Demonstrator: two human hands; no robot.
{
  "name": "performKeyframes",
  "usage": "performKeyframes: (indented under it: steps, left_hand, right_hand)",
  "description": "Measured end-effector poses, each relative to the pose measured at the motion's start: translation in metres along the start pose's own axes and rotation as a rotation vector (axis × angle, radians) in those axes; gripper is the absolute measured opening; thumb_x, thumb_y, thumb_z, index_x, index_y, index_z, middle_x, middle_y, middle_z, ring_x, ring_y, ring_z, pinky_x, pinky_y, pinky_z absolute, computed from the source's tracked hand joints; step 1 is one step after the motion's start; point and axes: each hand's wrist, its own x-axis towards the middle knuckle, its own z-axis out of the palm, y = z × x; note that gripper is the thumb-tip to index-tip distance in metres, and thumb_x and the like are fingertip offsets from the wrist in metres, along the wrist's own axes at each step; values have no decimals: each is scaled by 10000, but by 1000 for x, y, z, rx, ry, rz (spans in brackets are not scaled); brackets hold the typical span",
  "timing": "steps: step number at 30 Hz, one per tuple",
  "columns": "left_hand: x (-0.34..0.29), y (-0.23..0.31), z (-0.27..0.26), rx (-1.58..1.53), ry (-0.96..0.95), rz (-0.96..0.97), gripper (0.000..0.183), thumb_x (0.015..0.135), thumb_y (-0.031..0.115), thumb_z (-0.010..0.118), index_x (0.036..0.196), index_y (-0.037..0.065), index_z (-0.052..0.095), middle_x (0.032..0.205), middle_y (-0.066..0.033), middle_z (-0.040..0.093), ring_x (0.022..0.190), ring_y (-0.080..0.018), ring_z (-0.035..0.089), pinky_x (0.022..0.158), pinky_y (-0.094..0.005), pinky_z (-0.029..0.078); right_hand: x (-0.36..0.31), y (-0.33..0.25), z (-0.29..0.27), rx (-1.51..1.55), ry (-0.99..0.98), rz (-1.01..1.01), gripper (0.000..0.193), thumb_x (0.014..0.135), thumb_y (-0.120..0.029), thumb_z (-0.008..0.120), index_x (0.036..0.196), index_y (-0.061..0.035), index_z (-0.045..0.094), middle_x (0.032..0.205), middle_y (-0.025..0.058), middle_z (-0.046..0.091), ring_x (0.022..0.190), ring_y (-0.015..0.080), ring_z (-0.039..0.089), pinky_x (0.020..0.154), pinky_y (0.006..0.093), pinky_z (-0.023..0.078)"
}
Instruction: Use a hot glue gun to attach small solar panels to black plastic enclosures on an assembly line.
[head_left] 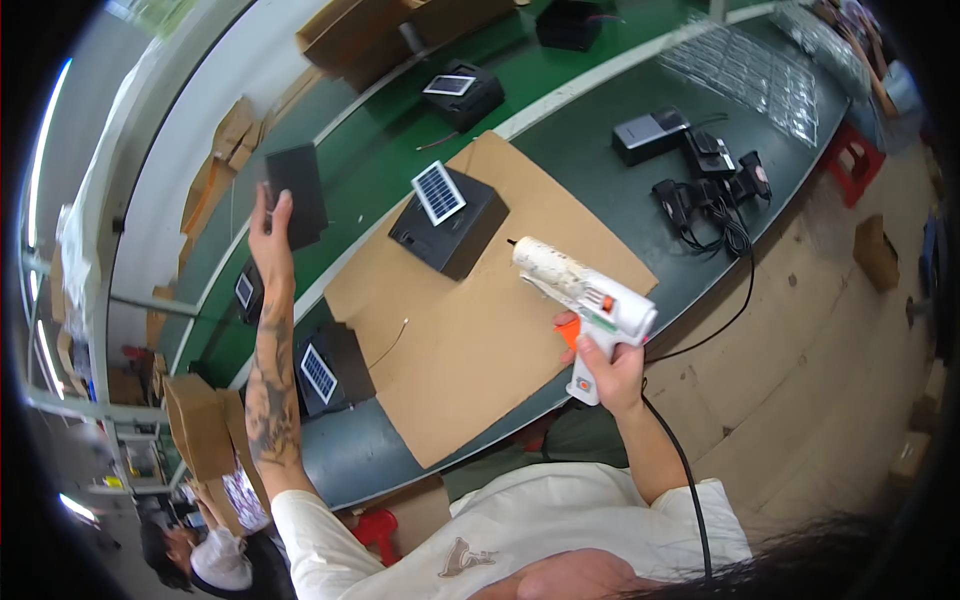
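My right hand (614, 374) is wrapped around the handle of a white hot glue gun (598, 298) with an orange trigger. Its dark nozzle points up and to the left, above a cardboard sheet (480, 340). On the far part of that sheet lies a black box (455, 240) with a small solar panel (438, 193) tilted on top. My left hand (269, 232) reaches far left over the green conveyor, closed on a black box-like piece (297, 190), thumb against its side. Another black box (338, 365) with a solar panel (319, 374) stands at the sheet's left edge, a thin wire beside it.
Further black boxes (478, 100) with panels sit along the green conveyor (400, 150). On the table's right are a grey-black device (650, 135), a cabled black headset-like item (710, 190) and clear plastic trays (745, 75). The glue gun's black cord hangs past my right arm. Other people are nearby.
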Motion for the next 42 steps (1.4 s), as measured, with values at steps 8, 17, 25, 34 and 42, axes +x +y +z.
performKeyframes:
  steps: [8, 17, 25, 34, 42]
  left_hand:
    - [95, -106, 117, 1015, -250, -71, 861, 755, 779, 562, 1447, 276, 470, 1480, -248, 385, 1328, -508, 360, 1088, -606, 268]
    - [182, -49, 192, 614, -452, 257, 991, 850, 691, 545, 1500, -9, 283, 1548, -293, 245, 1455, -395, 225, 1172, -449, 216]
    - [182, 12, 339, 870, -1158, 309, 1143, 694, 802, 613, 1571, 255, 126, 1624, -185, 39, 1466, -474, 59, 1176, -584, 131]
    - [169, 18, 320, 703, -930, 467, 828, 717, 552, 730, 1430, 231, 457, 1575, -149, 239, 1389, -444, 266, 1130, -548, 288]
    - [102, 134, 184, 574, -785, 662, 762, 755, 482, 733, 1415, 202, 473, 1587, -115, 242, 1407, -408, 238, 1145, -532, 261]
  right_hand:
    - [14, 16, -6, 131, 73, -50, 529, 955, -91, 528, 1439, 8, 339, 1298, 190, 569, 1162, 266, 590, 778, 353, 591]
    - [14, 11, -14, 390, 433, 135, 575, 953, -266, 568, 1398, 2, 321, 1179, 189, 576, 1131, 356, 584, 716, 435, 621]
    - [-4, 6, -13, 739, 684, 455, 591, 928, -306, 569, 1362, 34, 356, 1111, 191, 591, 986, 304, 622, 570, 351, 588]
    - [16, 12, -6, 317, 476, 70, 588, 916, -234, 546, 1398, 18, 323, 1112, 209, 587, 1023, 340, 610, 594, 376, 595]
    - [22, 15, -12, 278, 385, -68, 526, 965, -239, 500, 1355, 86, 365, 1111, 218, 597, 1044, 344, 613, 566, 309, 575]
